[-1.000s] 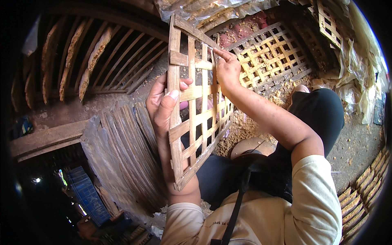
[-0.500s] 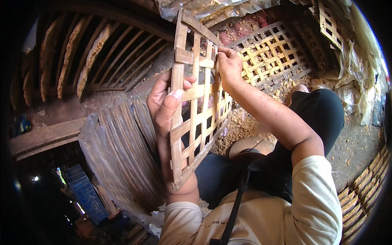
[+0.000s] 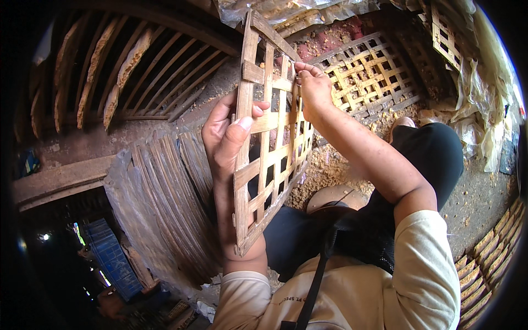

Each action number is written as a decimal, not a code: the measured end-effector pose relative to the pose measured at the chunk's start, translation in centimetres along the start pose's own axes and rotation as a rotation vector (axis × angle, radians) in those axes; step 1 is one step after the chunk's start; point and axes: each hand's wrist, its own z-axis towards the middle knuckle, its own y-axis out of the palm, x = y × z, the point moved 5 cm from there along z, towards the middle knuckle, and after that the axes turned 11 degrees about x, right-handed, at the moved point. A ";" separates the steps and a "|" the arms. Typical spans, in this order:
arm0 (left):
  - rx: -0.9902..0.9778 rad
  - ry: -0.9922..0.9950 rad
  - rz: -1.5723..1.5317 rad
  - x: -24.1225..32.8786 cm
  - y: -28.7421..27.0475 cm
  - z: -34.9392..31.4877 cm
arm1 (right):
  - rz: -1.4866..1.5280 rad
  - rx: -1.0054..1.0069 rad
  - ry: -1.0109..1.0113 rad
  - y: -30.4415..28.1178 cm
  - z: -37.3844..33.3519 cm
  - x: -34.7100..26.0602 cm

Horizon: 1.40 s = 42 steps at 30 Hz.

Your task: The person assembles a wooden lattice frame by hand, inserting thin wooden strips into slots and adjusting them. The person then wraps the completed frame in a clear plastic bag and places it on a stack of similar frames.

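Note:
A wooden lattice panel (image 3: 240,214), framed with flat bars and woven with pale strips, stands tilted upright before me. My left hand (image 3: 226,137) is closed round its left bar, thumb on the near face and fingertips showing through a gap. At the panel's upper right edge, my right hand (image 3: 315,91) has its fingers pinched together at a strip; the exact contact is partly hidden. Beyond that hand, a second woven lattice panel (image 3: 367,77) lies on the ground with crumbs on it.
Yellowish crumbs (image 3: 316,187) cover the ground beside my legs. Curved thin boards (image 3: 170,203) stand stacked at left, partly under plastic. A slatted rack (image 3: 121,71) fills the upper left. Plastic sheeting (image 3: 478,110) hangs at right, above stacked slatted pieces (image 3: 484,264).
The panel and both hands have shifted slightly to the right, with the panel's top a little lower. Both hands keep the same grip.

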 end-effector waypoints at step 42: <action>0.033 0.094 0.043 0.3 -1.6 0.0 | -0.282 -0.257 -0.247 1.5 -1.5 2.1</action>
